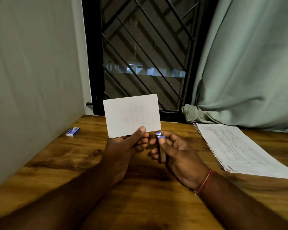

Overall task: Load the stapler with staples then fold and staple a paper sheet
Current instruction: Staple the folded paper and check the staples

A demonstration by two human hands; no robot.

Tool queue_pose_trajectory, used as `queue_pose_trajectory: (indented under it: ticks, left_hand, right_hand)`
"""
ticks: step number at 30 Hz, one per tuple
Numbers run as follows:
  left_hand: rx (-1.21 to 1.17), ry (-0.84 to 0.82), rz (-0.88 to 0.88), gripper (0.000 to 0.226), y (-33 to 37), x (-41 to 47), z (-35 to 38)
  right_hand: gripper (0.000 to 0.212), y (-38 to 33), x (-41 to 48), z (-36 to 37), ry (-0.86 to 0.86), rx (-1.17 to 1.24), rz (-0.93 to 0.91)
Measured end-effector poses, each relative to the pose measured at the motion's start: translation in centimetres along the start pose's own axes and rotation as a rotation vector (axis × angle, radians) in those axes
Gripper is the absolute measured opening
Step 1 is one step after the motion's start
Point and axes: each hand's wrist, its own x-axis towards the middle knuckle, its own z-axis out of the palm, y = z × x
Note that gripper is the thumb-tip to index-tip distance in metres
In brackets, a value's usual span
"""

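Observation:
My left hand (123, 150) holds a folded white paper sheet (131, 113) upright above the wooden table, thumb pressed on its lower right part. My right hand (176, 153) grips a small stapler (160, 143) with a blue top and metal body. The stapler's nose points up and sits just below the paper's lower right corner, very close to it; whether they touch I cannot tell. A small blue and white staple box (73, 131) lies on the table at the left, near the wall.
A stack of printed papers (239, 150) lies on the right side of the wooden table (65, 163). A grey wall runs along the left. A barred window stands behind, and a green curtain (248, 63) hangs at the right.

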Motion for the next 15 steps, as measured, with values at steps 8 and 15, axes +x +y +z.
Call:
queue_pose_trajectory:
  ticks: [8,15]
  left_hand:
    - [0.044,-0.034,0.048,0.008,-0.41,-0.22,0.12]
    - [0.038,0.003,0.073,0.031,-0.56,-0.62,0.56]
  right_hand:
    - [0.051,0.04,-0.24,0.65,0.008,0.047,-0.014]
    - [0.052,-0.33,-0.31,0.77,0.052,0.089,-0.043]
